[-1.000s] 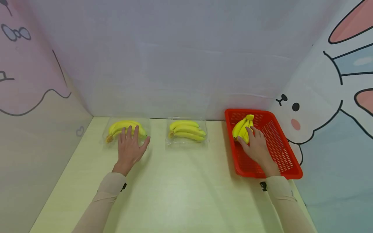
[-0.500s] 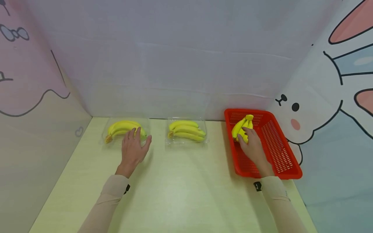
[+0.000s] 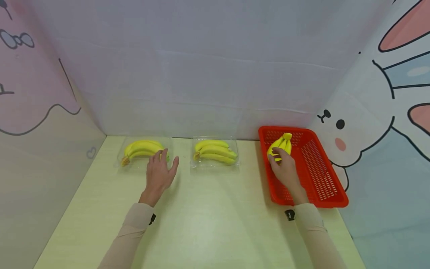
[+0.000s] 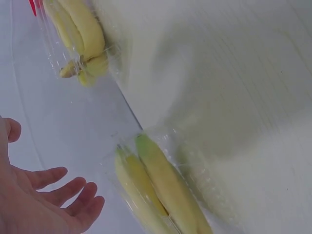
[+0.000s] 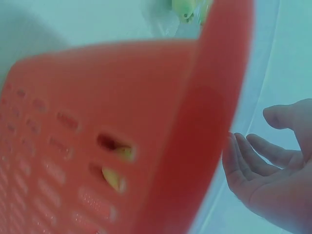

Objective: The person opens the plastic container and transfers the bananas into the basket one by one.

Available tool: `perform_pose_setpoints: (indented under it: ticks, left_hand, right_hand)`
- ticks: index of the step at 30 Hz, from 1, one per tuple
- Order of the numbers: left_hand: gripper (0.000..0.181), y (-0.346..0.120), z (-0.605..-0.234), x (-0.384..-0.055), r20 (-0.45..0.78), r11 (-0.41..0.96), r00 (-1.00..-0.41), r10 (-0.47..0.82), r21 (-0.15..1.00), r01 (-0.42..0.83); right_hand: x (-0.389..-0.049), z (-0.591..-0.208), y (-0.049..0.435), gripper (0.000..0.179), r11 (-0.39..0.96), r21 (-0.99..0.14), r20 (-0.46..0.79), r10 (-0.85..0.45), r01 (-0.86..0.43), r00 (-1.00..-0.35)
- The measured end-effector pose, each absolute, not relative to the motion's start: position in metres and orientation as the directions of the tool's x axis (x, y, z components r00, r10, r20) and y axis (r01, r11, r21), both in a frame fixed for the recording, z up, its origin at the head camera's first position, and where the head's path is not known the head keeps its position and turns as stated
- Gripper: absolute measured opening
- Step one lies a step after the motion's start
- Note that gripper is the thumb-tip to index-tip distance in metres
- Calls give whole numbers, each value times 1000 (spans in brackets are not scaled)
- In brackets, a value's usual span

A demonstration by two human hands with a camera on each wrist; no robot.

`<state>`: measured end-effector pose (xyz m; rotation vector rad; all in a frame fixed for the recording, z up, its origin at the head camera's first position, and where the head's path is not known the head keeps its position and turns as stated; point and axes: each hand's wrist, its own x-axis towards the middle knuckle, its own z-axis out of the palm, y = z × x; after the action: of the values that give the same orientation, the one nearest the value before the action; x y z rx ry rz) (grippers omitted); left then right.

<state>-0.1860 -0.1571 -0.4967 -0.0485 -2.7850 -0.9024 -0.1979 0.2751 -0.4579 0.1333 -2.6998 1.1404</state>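
Note:
A clear plastic box (image 3: 121, 160) with bananas (image 3: 141, 146) stands at the back left. My left hand (image 3: 157, 178) hovers at its front right corner, fingers spread and holding nothing; the left wrist view shows them apart from the box. On the right, a bunch of small bananas (image 3: 286, 144) lies in the red plastic basket (image 3: 322, 204). Above the basket's left part is my right hand (image 3: 284, 172), fingers loosely bent, partly covering the bunch's lower end. In the right wrist view nothing shows between its thumb and fingers; the basket wall (image 5: 122, 78) hides most of the bunch.
A second clear box (image 3: 236, 163) with several bananas (image 3: 215, 151) sits at the back middle, between the first box and the basket. A pale cloth backdrop (image 3: 201, 74) rises along the table's (image 3: 208, 224) rear edge, with printed cloth at both sides.
My left hand has drifted right and slightly toward me, off the left bananas. My right hand has moved left over the basket. Bananas, boxes and basket stay in place.

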Motion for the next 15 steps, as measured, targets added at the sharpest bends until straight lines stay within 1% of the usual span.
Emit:
perform_pose_setpoints:
  ticks: [7, 15]
  left_hand:
    - [68, -150, -498, -187, 209, 785, -977, -46, 612, 94]
    - [65, -141, -499, -187, 209, 766, -977, -52, 635, 95]
  right_hand:
    - [-200, -459, 265, 33, 673, -714, 258, -2, -192, -966]
    - [-199, -458, 253, 36, 653, -736, 235, 4, -176, -972]
